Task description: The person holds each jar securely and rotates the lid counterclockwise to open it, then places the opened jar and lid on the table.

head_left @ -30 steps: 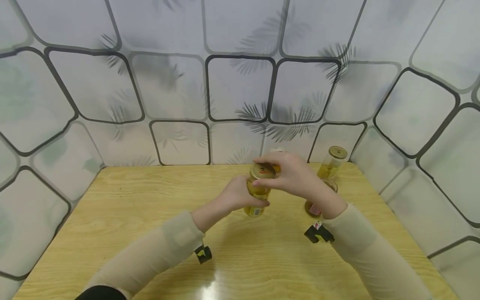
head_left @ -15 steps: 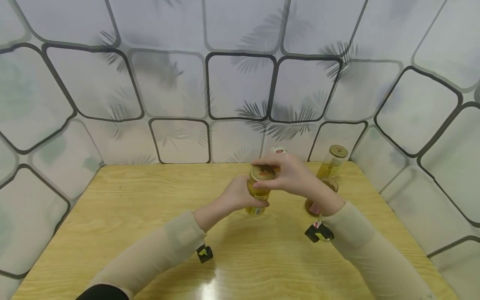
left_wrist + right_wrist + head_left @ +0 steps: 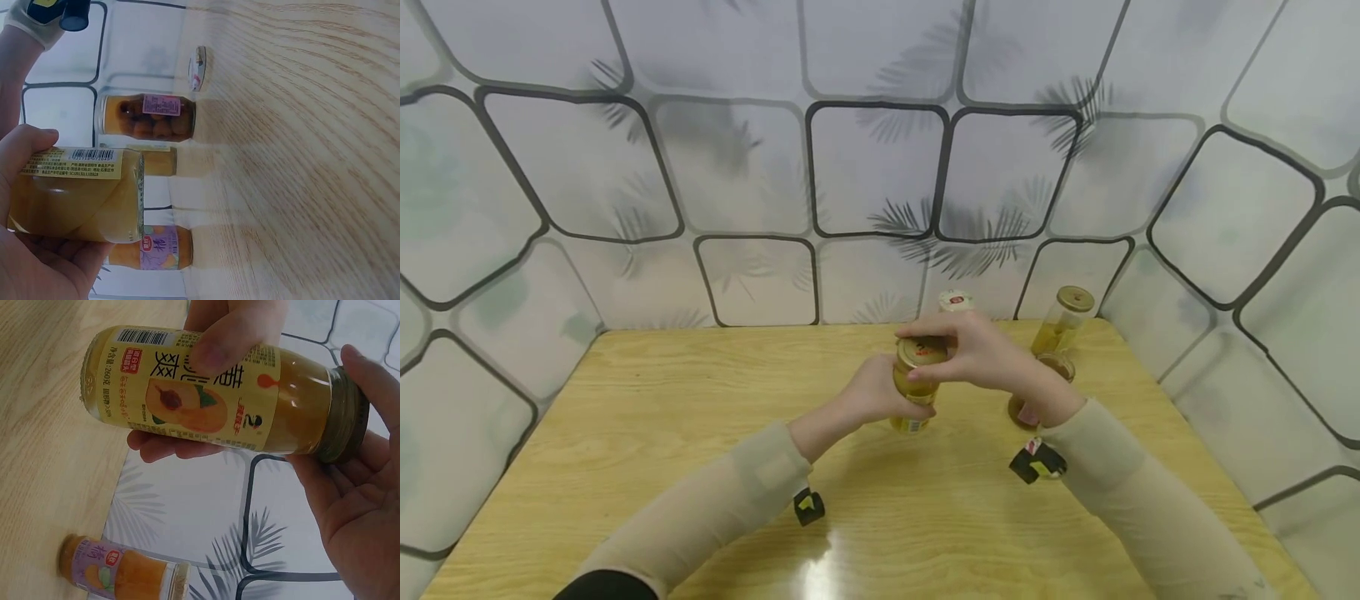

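Both hands are on a glass jar of yellow peaches (image 3: 187, 400) with a gold lid (image 3: 921, 352), above the table. My left hand (image 3: 876, 390) grips the jar round its body, thumb across the label in the right wrist view. From above, my right hand (image 3: 973, 350) holds the lid, fingers on its far edge and thumb on its near edge. In the left wrist view the jar's barcode label (image 3: 75, 164) shows, while its lid end is out of frame. The lid still sits on the jar's mouth.
Behind the right hand stands an orange-filled jar (image 3: 159, 248) with a purple label and white lid (image 3: 956, 300). At right are a gold-lidded jar (image 3: 1062, 321) and a jar of dark round fruit (image 3: 150, 117). A loose lid (image 3: 197, 69) lies on the wooden table (image 3: 685, 400).
The right hand and the jar's top have dipped slightly, and the right fingers have shifted a little left over the lid. The left hand keeps its grip. More of the white lid behind shows.
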`<move>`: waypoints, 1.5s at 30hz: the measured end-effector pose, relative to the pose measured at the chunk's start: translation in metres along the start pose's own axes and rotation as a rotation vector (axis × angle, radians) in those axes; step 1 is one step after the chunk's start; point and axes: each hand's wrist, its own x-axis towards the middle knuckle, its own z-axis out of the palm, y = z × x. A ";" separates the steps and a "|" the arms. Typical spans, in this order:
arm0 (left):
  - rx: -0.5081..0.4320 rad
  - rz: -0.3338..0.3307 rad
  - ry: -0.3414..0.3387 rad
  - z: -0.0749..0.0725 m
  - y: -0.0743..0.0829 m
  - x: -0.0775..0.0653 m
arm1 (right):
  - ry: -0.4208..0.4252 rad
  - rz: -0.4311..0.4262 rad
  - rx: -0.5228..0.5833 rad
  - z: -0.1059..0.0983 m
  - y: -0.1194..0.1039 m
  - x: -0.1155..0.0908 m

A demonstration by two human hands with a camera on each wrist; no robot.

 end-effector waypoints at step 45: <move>-0.045 -0.048 -0.056 -0.001 0.002 0.002 | -0.046 0.018 0.107 -0.014 0.011 -0.008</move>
